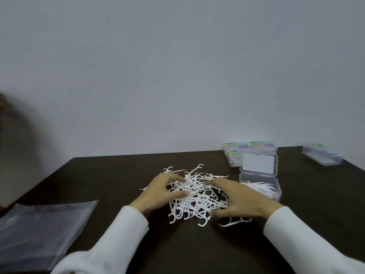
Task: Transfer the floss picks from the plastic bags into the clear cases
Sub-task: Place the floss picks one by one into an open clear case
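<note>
On the dark table (118,175), the floss picks (195,196) lie heaped between both hands. The open clear case (260,186) sits just right of the right hand (241,200), the nearer one. Fingers (213,182) are spread, raking the heap; left hand (158,192) likewise.

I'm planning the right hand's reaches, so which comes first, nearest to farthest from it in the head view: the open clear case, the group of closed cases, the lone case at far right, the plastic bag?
From the right hand:
1. Open clear case, just to its right, partly filled.
2. Group of closed cases, behind the open one.
3. Lone case at the far right and plastic bag at the near left: too close to call.
</note>
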Available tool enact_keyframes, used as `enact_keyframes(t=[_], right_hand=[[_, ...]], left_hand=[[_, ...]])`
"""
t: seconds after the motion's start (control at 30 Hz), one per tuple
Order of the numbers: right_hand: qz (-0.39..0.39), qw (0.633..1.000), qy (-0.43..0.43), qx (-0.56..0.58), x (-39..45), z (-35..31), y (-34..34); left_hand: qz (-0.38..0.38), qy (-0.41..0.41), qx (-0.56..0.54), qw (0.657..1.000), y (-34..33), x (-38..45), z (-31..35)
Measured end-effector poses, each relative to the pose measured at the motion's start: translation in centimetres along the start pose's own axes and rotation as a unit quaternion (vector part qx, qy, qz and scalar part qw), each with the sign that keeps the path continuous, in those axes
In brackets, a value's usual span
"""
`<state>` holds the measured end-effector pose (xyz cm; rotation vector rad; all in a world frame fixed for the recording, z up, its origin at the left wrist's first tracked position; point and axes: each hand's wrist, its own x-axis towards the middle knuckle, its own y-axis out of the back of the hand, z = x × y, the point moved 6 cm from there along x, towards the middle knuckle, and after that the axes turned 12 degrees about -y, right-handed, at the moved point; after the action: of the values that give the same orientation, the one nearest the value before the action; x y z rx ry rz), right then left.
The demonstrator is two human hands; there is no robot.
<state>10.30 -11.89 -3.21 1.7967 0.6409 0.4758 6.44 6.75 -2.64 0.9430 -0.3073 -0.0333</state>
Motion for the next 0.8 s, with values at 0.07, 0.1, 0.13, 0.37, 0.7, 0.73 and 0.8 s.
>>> enact_keyframes(t=[0.07,0.1,0.13,0.37,0.7,0.73,0.8], right_hand=[[-0.002,1.0,-0.006,-0.025,0.1,-0.3,-0.7],[0.009,1.0,-0.006,-0.029,0.2,-0.3,-0.7],[0.022,0.999,-0.005,-0.026,0.3,-0.5,-0.6],[0.119,0.993,0.009,-0.022,0.2,-1.0,0.7],[-0.034,0.999,0.03,0.009,1.3,-2.2,-1.2],[-0.035,0.999,0.015,0.007,1.7,-2.0,-1.3],[-0.012,1.0,0.006,0.002,2.2,-1.8,-1.1]], left_hand=[[-0.059,0.038,0.029,0.997,0.0,-1.3,-1.1],[-0.084,0.05,0.04,0.994,-0.2,-1.8,-1.3],[-0.102,0.056,0.049,0.992,-0.4,-2.2,-1.5],[-0.086,0.0,0.049,0.995,-1.3,-1.8,-0.5],[-0.037,0.054,0.143,0.988,0.6,-2.3,-0.3],[-0.039,0.053,0.147,0.987,0.5,-2.4,-0.2],[-0.035,0.047,0.128,0.99,0.3,-2.2,-0.1]])
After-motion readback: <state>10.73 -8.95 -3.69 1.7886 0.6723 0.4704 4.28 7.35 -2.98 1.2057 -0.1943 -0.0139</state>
